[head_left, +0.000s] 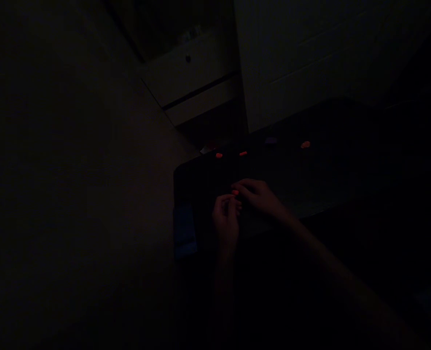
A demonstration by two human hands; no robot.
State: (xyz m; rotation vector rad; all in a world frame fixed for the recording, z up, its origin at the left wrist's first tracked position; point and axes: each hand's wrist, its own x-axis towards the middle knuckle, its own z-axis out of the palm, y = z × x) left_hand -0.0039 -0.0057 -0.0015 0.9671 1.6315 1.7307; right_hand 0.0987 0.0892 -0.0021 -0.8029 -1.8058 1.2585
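The scene is very dark. My left hand (225, 218) and my right hand (259, 195) meet over a dark table (310, 180), fingers curled together around a small orange-red piece (235, 193). Which hand grips it is hard to make out; both touch it. Three more small orange-red pieces lie farther back on the table: one (218, 155), another (243, 153) and a third (305, 144).
A pale drawer unit (195, 80) stands against the wall behind the table. A bluish object (184, 228) hangs at the table's left edge. Pale floor spreads to the left. A faint purplish item (271, 141) lies near the table's back edge.
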